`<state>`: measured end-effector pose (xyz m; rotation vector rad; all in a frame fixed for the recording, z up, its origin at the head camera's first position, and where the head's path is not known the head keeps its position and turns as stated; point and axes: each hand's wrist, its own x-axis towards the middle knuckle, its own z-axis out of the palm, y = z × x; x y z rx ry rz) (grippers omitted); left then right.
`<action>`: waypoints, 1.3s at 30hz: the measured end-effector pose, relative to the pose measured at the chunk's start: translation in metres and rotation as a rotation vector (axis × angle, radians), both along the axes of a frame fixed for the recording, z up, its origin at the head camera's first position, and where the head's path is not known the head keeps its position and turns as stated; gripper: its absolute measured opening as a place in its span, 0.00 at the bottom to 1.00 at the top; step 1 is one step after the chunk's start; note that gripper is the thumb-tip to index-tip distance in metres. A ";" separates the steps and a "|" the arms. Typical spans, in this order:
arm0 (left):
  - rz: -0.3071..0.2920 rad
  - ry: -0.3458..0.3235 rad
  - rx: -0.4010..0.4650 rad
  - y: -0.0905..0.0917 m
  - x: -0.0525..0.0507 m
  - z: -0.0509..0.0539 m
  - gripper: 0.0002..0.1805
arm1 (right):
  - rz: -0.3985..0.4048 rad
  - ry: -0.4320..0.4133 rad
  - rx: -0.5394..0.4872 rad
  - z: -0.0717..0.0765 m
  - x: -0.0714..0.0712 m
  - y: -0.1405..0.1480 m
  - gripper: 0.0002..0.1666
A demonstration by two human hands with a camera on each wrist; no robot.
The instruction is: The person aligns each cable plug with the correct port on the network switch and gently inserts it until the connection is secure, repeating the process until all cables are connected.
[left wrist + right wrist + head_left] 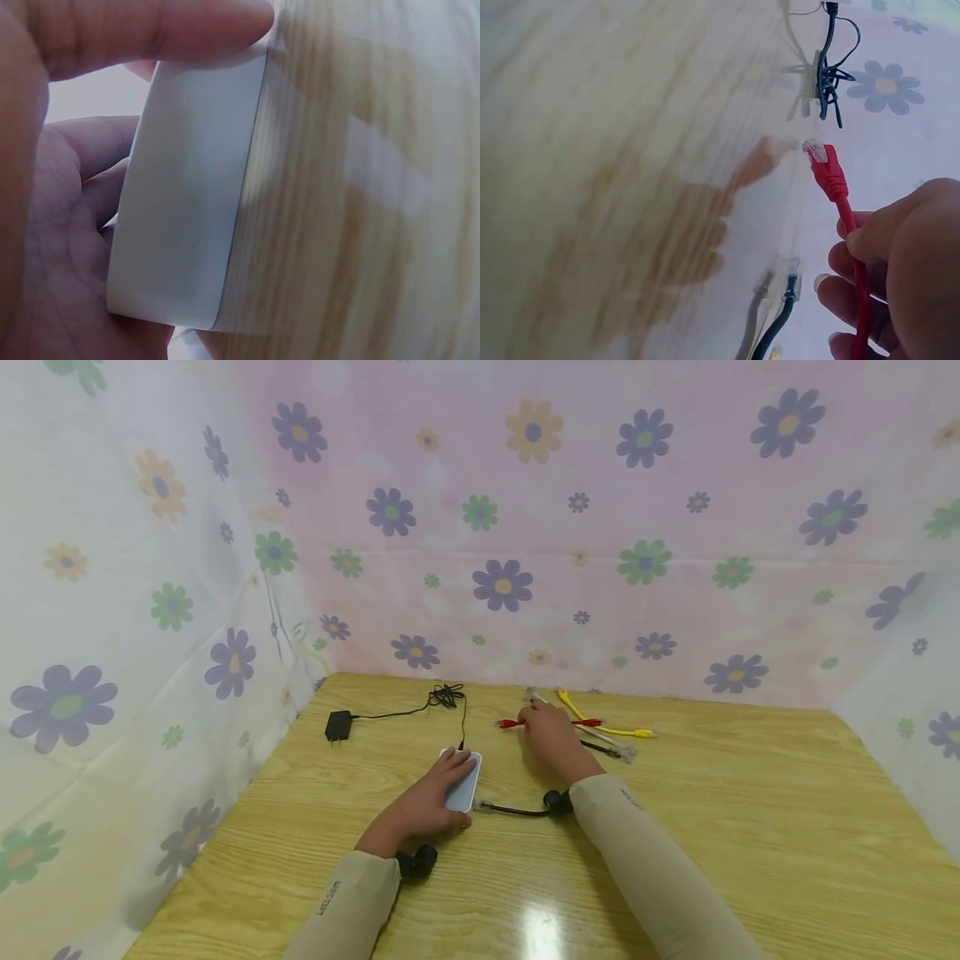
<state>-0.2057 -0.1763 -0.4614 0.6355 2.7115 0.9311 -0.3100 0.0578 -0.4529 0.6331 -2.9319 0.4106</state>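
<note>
My left hand [423, 802] grips a small flat white device [465, 787] on the table, fingers over its top and thumb along the near end. In the left wrist view its plain white side [184, 195] faces the camera. A thin black power cord [463, 722] runs into the device's far end. Toward the back, my right hand [551, 739] pinches a short red network cable [588, 722] between thumb and fingers. One clear plug of the red cable [826, 169] sticks out past the fingertips in the right wrist view.
A yellow network cable [622, 732], a whitish cable [596, 735] and a black cable [600, 748] lie beside the right hand. Another black cable [517, 812] lies between the forearms. A black power adapter [338, 725] sits at the left. Flowered cloth [502, 585] surrounds the wooden table [750, 827].
</note>
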 end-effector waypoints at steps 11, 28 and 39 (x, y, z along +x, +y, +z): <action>-0.003 0.008 0.005 -0.001 -0.002 0.000 0.48 | -0.012 0.041 -0.052 0.009 0.012 0.003 0.19; 0.007 -0.001 0.007 0.000 -0.002 0.000 0.47 | -0.004 -0.195 -0.295 0.008 0.028 0.010 0.16; 0.006 -0.001 -0.002 0.001 -0.001 0.000 0.48 | 0.047 -0.198 -0.229 0.008 0.037 0.010 0.14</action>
